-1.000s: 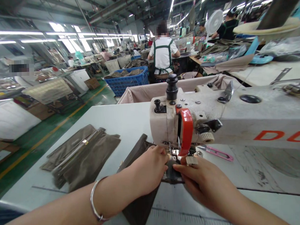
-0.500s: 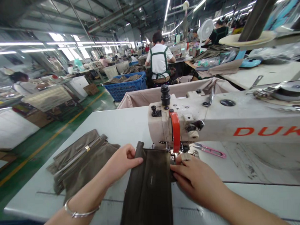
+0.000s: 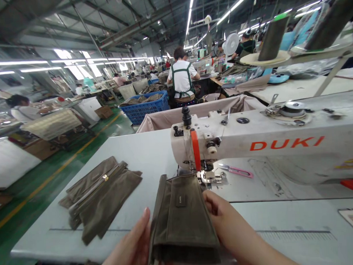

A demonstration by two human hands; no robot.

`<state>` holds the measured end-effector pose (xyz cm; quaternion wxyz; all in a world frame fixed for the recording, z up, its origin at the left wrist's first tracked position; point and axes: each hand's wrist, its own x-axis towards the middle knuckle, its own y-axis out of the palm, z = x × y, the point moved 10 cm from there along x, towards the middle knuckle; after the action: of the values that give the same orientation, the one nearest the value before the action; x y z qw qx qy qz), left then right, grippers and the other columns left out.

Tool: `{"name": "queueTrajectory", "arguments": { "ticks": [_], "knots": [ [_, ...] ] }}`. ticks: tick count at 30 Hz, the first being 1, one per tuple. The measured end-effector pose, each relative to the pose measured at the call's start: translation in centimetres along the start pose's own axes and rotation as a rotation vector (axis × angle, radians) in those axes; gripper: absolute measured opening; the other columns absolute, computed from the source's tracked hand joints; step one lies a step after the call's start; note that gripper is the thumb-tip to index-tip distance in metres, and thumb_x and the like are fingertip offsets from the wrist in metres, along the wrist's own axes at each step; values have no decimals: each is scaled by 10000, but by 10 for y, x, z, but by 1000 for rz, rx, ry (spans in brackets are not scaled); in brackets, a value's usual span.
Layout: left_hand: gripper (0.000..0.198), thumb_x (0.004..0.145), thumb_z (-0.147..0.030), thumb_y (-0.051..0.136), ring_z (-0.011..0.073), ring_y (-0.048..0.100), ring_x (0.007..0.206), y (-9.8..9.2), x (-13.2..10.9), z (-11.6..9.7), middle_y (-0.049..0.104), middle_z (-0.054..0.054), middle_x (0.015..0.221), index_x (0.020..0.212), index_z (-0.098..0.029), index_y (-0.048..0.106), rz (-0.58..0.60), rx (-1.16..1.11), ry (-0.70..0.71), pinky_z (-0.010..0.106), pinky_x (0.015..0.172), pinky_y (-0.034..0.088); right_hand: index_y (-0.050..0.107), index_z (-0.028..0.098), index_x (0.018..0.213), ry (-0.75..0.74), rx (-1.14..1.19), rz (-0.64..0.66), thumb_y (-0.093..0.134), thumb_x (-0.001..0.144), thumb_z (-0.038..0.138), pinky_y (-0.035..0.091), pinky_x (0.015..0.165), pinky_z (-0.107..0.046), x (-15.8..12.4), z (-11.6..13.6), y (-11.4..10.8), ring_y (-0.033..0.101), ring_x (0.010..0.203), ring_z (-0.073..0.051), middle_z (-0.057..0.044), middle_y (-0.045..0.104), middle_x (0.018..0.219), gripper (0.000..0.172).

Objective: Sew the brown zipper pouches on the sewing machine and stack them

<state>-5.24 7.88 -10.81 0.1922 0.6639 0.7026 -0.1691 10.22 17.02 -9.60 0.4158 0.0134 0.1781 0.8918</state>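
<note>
A dark brown fabric bag piece [image 3: 189,223] with a small label patch lies in front of the sewing machine [image 3: 206,147], its far end by the presser foot [image 3: 208,177]. Along its left edge is my left hand [image 3: 135,242], thumb raised and the other fingers partly hidden beneath the fabric. Curled fingers of my right hand [image 3: 226,219] pinch the right edge, just below the presser foot. A second brown piece with a zipper [image 3: 101,193] and gold pull rests on the table to the left.
Pink-handled thread snips [image 3: 238,171] lie on the machine bed behind my right hand. Beyond the white table [image 3: 142,149] are a cloth-lined bin [image 3: 161,119], a blue crate [image 3: 146,106] of fabric and a seated co-worker [image 3: 182,74]. Thread cones [image 3: 273,38] stand at upper right.
The bag piece's near end has lifted and its label faces me more. My left hand has moved from its top left corner down its left side. My right hand has drawn slightly nearer me.
</note>
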Motion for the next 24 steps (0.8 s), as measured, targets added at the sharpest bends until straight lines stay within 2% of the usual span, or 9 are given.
{"name": "queueTrajectory", "arguments": {
  "ticks": [2,4,5,7,8,10,12,16,24],
  "knots": [
    [487,892,-624,466,217,682,693,-44,-18,-29,701,85,819,999,-181,637,-319,344,190,338,653,585,525,217,918,-49,-157,27,583,821,263,509,649,-259,-16,0,5,647,755,-197,-18,664,863,122],
    [366,836,-481,631,247,666,945,-42,-46,-75,681,98,1045,1068,-199,609,-547,776,527,351,810,572,557,222,969,-55,-411,50,537,804,177,501,668,-247,-32,-7,5,655,785,-199,-11,677,867,172],
    [350,835,-408,644,256,633,1038,-19,-56,-90,649,105,1139,1114,-201,598,-539,966,699,361,871,555,568,226,1014,-37,-520,78,518,789,134,499,695,-244,-39,-13,6,659,820,-199,-10,685,896,248],
    [293,889,-276,580,236,595,1107,48,-59,-90,615,104,1219,1170,-194,592,-292,1258,927,339,924,533,577,238,1082,-10,-669,143,525,771,92,492,742,-233,-51,-26,7,659,883,-196,-9,690,971,347],
    [260,924,-243,528,222,596,1093,81,-60,-84,625,99,1204,1166,-181,598,-167,1357,1039,318,912,536,585,241,1076,-20,-739,164,542,779,89,488,740,-223,-57,-31,8,658,875,-188,-7,688,977,336],
    [239,969,-158,418,187,632,931,118,-63,-77,676,85,1070,1090,-137,623,-136,1374,1204,291,823,558,607,235,996,-144,-940,160,574,823,114,469,661,-213,-67,-29,9,644,772,-171,-4,672,905,214],
    [251,984,-144,388,177,629,835,132,-54,-67,690,65,973,1018,-127,636,-128,1323,1209,293,765,561,617,226,923,-385,-1170,66,540,895,146,424,574,-236,-79,-13,11,590,670,-165,-6,628,808,114],
    [242,985,-158,409,179,616,804,129,-45,-52,684,57,957,1005,-139,650,-98,1256,1161,306,730,546,633,192,919,-759,-1318,-112,342,1018,208,379,569,-279,-100,14,12,508,638,-170,-25,568,728,309],
    [203,980,-142,448,163,599,837,127,-50,-56,676,47,931,1000,-136,650,-145,1168,1130,281,784,534,634,124,851,-870,-1234,1,350,1013,130,345,592,-318,-106,21,21,476,630,-156,-33,558,682,327]
  ]
}}
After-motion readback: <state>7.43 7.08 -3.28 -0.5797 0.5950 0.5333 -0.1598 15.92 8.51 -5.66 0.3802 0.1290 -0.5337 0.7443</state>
